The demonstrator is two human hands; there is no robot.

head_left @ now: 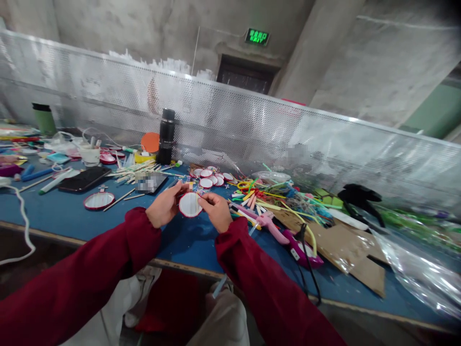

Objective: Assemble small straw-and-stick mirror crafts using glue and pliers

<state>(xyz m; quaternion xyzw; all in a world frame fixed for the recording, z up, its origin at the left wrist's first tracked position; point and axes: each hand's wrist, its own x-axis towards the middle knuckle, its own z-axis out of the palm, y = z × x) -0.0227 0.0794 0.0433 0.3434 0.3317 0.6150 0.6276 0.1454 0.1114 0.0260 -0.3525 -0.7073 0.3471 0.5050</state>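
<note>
Between my two hands, above the front part of the blue table, is a small round mirror (pixel 189 205) with a red rim. My left hand (pixel 166 205) grips its left edge, with the thumb and fingers closed on it. At the mirror's upper right edge, my right hand (pixel 217 209) pinches the rim between thumb and fingers. Behind the hands lies a pile of similar round mirrors (pixel 206 183) with red rims. Another red-rimmed mirror (pixel 99 201) rests on the table to the left, beside a thin stick.
A purple glue gun (pixel 302 251) with a black cord lies to the right, near cardboard pieces (pixel 345 245) and colourful pipe cleaners (pixel 288 206). A black bottle (pixel 166 137) stands at the back. Left are a dark phone (pixel 84 179), wooden sticks (pixel 140 170) and a white cup (pixel 90 155).
</note>
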